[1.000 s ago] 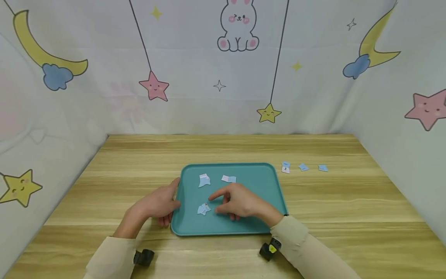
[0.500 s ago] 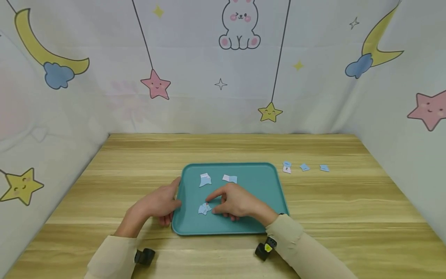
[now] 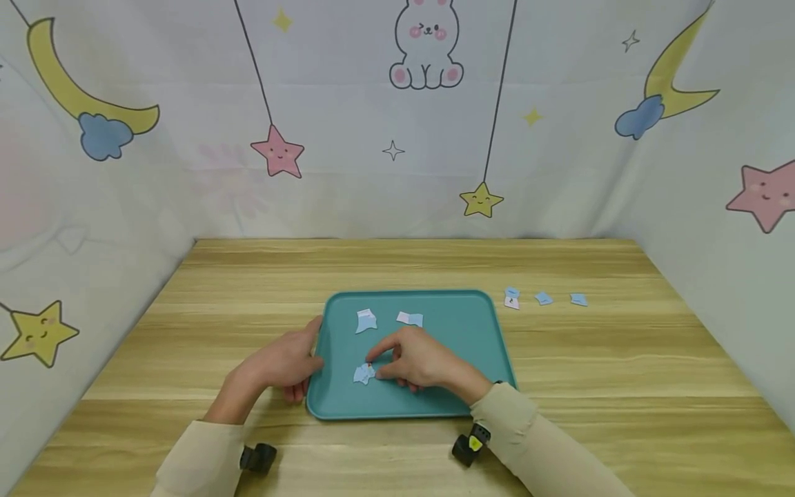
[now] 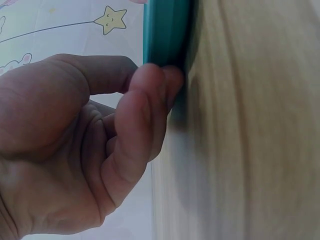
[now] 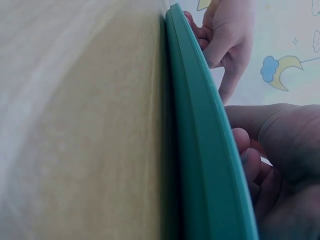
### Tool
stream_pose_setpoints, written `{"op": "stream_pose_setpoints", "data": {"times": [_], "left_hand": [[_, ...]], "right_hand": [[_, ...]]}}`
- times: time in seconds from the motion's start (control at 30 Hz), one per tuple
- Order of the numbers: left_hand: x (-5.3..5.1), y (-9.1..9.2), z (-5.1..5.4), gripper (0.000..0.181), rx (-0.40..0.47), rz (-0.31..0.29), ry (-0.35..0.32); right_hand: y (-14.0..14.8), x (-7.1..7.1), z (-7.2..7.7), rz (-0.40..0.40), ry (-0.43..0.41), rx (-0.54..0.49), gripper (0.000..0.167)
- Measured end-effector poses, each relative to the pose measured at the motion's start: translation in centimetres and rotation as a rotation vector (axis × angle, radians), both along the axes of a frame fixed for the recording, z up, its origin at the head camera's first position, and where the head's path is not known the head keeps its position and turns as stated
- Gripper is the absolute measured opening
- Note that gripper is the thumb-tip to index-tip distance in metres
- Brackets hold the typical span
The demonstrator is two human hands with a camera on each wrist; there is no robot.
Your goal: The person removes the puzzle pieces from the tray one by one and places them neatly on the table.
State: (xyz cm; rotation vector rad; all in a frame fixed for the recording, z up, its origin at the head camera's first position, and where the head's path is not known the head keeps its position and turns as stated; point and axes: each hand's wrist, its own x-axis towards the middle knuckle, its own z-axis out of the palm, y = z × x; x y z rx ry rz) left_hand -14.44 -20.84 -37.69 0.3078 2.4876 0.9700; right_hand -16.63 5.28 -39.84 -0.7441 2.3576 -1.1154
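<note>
In the head view, my left hand [image 3: 279,360] grips the left edge of a teal tray [image 3: 447,404], thumb over the rim and other fingers at the outer side. The left wrist view shows those fingertips [image 4: 150,80] against the tray's wall. My right hand [image 3: 422,360] reaches over the tray. Its thumb and index finger pinch the right side of a small cluster of light blue puzzle pieces [image 3: 363,374] with printed marks. The tray's rim hides these pieces in the right wrist view. Two other groups lie farther back: a blue-and-white piece [image 3: 366,321] and a white-and-blue pair [image 3: 410,319].
Right of the tray on the wooden table [image 3: 621,359] lie a blue-and-white piece [image 3: 512,298] and two light blue pieces, one nearer [image 3: 543,298] and a farther one [image 3: 579,299]. A white printed curtain [image 3: 348,207] hangs behind and along both sides.
My right hand has shifted slightly left, and its thumb and index finger have drawn in on the right side of the piece cluster. The left hand has stayed on the tray edge.
</note>
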Motion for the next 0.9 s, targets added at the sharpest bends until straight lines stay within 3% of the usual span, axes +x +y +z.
{"op": "stream_pose_setpoints", "data": {"times": [0.4,0.9], "left_hand": [[-0.1,-0.1,0.0,0.081,-0.007,0.001,-0.01],[0.1,0.1,0.1,0.082,-0.013,0.01,-0.018]], "right_hand": [[0.7,-0.2,0.1,0.001,-0.064,-0.069,0.019],[2.9,-1.2,1.8,-0.03,-0.076,-0.125,0.024]]}}
